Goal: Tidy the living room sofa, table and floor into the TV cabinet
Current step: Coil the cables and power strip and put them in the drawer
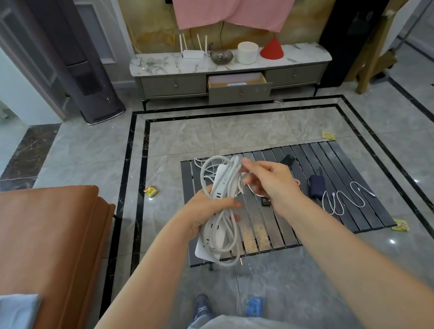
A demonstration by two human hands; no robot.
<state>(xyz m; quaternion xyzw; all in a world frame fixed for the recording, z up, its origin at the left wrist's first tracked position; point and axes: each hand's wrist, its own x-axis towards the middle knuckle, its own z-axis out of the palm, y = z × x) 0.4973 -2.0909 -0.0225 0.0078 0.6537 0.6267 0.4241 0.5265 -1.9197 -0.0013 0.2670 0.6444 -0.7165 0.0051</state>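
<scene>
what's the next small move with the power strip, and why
Probably wind the last loop of cord that the right hand pinches onto the bundle, then carry it to the open drawer. The left hand already grips the power strip with most of its cord coiled round it, and the drawer stands open straight ahead.

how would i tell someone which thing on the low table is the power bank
Find the dark slatted table on the floor in front of the TV cabinet. On its right half lies the power bank, beside a loose white cable. It is the only navy, rounded block there; the other small dark things on the table are flatter and black.
</scene>
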